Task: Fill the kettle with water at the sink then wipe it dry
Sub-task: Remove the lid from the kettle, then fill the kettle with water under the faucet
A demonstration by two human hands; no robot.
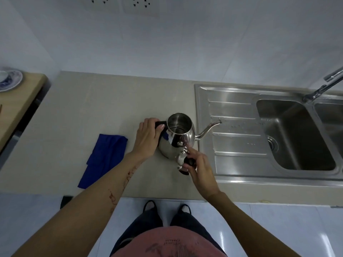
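Both forearms reach forward from the bottom of the frame over the front edge of the counter (78, 101), converging on the kettle (177, 138). Kettle stands upright on the counter, just left of the sink's (204, 101) raised steel rim, with its mouth open and the interior visible. Long thin spout (209, 127) points right, its tip overhanging the ribbed draining board; the black handle (159, 124) points left, so the kettle's long axis runs left to right, parallel to the counter's front edge. Left hand (147, 138) is closed around the handle, thumb on top, wrist bent slightly inward. Right hand (199, 167) grips the lid (183, 161) by its dark knob, fingers curled, index finger extended and touching the kettle's lower body; the lid sits tilted just in front of the kettle, and whether it touches the counter cannot be told. Blue cloth (104, 158) lies flat on the counter left of the left hand, near but apart from the kettle, one corner close to the front edge. Open counter extends behind and left of the kettle to the wall. Basin lies well to the right, with the faucet (323, 88) at its far right. A plate (10, 78) rests on a separate wooden surface at the far left.
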